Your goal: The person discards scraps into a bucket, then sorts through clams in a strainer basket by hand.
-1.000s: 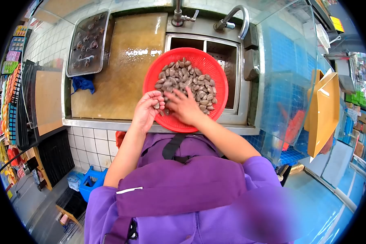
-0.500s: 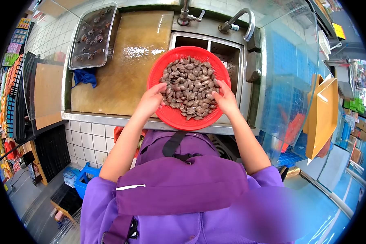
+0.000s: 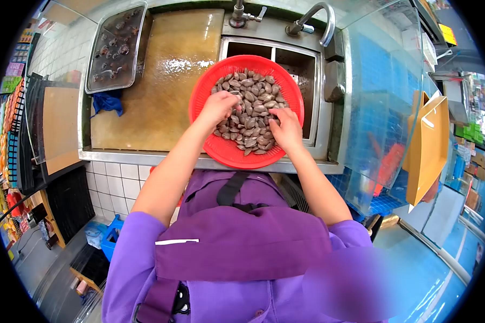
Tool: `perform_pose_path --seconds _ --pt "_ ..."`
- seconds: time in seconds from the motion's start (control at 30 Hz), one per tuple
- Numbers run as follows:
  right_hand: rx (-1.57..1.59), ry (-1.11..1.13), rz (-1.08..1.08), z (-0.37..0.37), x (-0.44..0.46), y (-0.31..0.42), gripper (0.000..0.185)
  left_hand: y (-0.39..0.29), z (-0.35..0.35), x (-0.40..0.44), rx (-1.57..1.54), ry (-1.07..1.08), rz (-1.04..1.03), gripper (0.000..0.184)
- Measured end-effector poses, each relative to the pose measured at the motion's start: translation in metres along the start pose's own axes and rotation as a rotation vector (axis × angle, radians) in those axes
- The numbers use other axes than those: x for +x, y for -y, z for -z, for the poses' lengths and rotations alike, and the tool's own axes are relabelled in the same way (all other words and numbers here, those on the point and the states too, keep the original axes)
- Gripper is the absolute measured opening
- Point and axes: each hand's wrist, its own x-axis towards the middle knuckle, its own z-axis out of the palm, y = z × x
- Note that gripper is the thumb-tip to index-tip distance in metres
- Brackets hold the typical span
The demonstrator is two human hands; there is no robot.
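Observation:
A round red plastic basket [image 3: 199, 86] rests over the sink's edge, heaped with brown-grey clams [image 3: 250, 121]. Over the left part of the heap is my left hand [image 3: 219, 107], its fingers curled together; whatever sits between the fingertips is too small to make out. My right hand [image 3: 287, 130] touches the clams on the right side. Its thumb and fingers are apart, with the fingertips down among the shells.
Behind the basket lies a steel sink [image 3: 295, 67] with a curved faucet [image 3: 328, 27] and a second tap [image 3: 245, 17]. Left are a shallow water-covered counter [image 3: 161, 107], a clear tray of dark shellfish [image 3: 113, 54] and a blue cloth [image 3: 109, 102]. Glass tanks [image 3: 382, 124] stand at right.
Both hands have moved inward from the sides of the clam heap to over it. My left fingers have curled together. The view has shifted slightly.

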Motion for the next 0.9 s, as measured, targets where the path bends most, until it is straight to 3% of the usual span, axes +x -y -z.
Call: perform_pose_path --seconds 0.03,0.1,0.2,0.3,0.43,0.5,0.57,0.7,0.77,0.8,0.83,0.9 --pt "-0.071 0.037 0.013 0.003 -0.002 0.005 0.019 -0.004 0.005 -0.014 0.006 -0.001 0.006 0.019" --pt "-0.060 0.044 0.343 -0.016 -0.009 0.009 0.013 -0.007 0.019 -0.034 -0.480 0.099 -0.020 0.018" --pt "-0.263 0.191 0.432 -0.040 -0.015 0.031 0.011 -0.005 0.025 -0.057 -0.697 0.151 0.041 0.018" --pt "-0.310 0.216 0.411 -0.057 -0.007 0.029 0.010 0.003 0.019 -0.074 -0.705 0.060 0.145 0.020" --pt "-0.052 0.224 0.279 -0.036 0.004 0.019 0.011 0.020 0.015 -0.080 -0.754 0.086 0.167 0.019" --pt "0.247 0.192 -0.061 -0.019 0.006 0.020 0.012 0.023 0.015 -0.081 -0.780 0.099 0.155 0.017" --pt "0.270 0.157 -0.077 -0.009 0.007 0.021 0.013 0.020 0.013 -0.084 -0.736 0.067 0.128 0.016" --pt "0.253 0.028 0.021 -0.001 0.011 0.032 0.013 0.016 0.015 -0.081 -0.720 0.078 0.118 0.017" --pt "-0.374 -0.142 0.426 0.001 0.012 0.039 0.013 0.012 0.019 -0.082 -0.748 0.015 0.081 0.017" --pt "-0.343 0.024 0.342 -0.004 0.008 0.041 0.012 0.011 0.020 -0.083 -0.754 -0.008 0.083 0.017" --pt "-0.342 0.022 0.341 -0.016 0.004 0.043 0.012 0.012 0.021 -0.083 -0.751 -0.008 0.083 0.017" --pt "-0.302 0.134 0.449 -0.047 -0.004 0.040 0.009 0.019 0.024 -0.082 -0.789 -0.004 0.097 0.017"
